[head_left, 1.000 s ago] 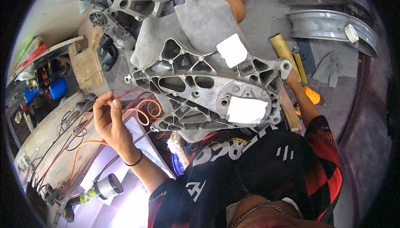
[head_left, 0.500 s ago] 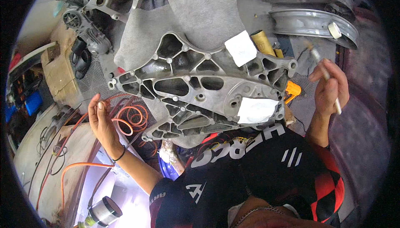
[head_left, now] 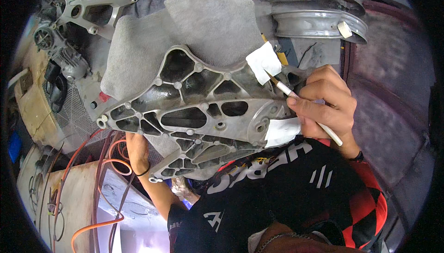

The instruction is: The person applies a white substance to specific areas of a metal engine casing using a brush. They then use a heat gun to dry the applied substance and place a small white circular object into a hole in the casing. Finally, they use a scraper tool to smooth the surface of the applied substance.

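In front of me lies a large grey cast-metal frame with many ribbed openings. My right hand pinches a thin white-handled paintbrush over the frame's right end. The brush's dark tip meets the lower edge of a white square patch there, or hovers just over it. A second white patch sits lower, partly behind my right hand. My left hand reaches up to the frame's lower left edge. Its fingers are hidden beneath the metal, so their grip does not show.
Grey fleecy cloth spreads under and beyond the frame. Silver wheel rims stand far right. Another metal bracket and an engine casing sit far left. An orange hose loops at the lower left, beside a lit white surface.
My right hand has brought the brush leftward from the side to the upper white patch. My left hand, formerly free with fingers raised, has gone under the frame. The whole view has shifted.
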The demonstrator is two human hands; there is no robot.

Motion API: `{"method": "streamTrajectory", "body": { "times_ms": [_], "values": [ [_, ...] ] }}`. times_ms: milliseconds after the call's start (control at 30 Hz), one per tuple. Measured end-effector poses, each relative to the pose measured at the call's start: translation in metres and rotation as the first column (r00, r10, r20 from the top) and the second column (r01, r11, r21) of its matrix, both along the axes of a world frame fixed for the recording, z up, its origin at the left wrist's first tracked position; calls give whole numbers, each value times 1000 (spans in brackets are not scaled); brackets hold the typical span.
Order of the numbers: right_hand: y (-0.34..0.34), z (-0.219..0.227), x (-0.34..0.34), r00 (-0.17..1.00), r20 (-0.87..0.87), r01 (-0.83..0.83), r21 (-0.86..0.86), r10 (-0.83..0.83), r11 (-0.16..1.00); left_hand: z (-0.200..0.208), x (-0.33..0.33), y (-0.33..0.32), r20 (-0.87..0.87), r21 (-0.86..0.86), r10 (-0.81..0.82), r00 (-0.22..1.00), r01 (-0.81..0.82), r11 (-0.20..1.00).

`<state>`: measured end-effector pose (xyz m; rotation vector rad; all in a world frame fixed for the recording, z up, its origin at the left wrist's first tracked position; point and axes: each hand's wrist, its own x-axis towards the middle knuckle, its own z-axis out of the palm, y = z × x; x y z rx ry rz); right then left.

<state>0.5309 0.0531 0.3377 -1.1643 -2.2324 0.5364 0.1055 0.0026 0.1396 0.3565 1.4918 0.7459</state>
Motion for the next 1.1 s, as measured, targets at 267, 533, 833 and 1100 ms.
{"method": "streamTrajectory", "body": {
  "times_ms": [267,533,833,1100],
  "values": [
    [5,-4,-2,999,13,44,-6,-44,999,15,13,6,-9,-26,5,1000,-5,1000],
    [5,-13,2,999,14,31,26,-32,999,15,5,1,-50,-13,-30,998,29,999],
    [1,-15,8,1000,19,2,-26,-2,1000,31,18,8,-57,-1,-39,998,39,999],
    [2,-21,3,1000,6,15,62,-16,998,31,11,5,-49,16,-39,998,39,999]
  ]
}}
